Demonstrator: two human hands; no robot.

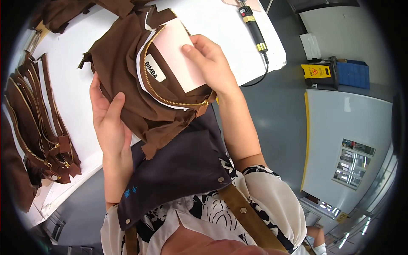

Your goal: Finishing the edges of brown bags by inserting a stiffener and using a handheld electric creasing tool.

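Observation:
A brown fabric bag (pixel 117 51), loose and unfinished at its edges, hangs between my hands over the near edge of the white table. Its curved opening is lined by a gold zipper (pixel 145 80) with white tape, and the slider sits at the lower right end. Inside the opening shows a white label (pixel 154 69). My left hand (pixel 109 119) pinches the cloth at the left, thumb on top. With thumb and fingers, my right hand (pixel 212 63) grips a flat pale pink card (pixel 176 53) that lies partly in the opening; some fingers are hidden behind it.
Several brown zippered pieces (pixel 40 114) lie at the table's left, and more brown cloth (pixel 63 15) at the far left. A black corded handheld tool (pixel 253 34) rests on the white table (pixel 225 25) at the far right. Beyond stand a yellow sign (pixel 316 71) and a blue bin (pixel 352 75).

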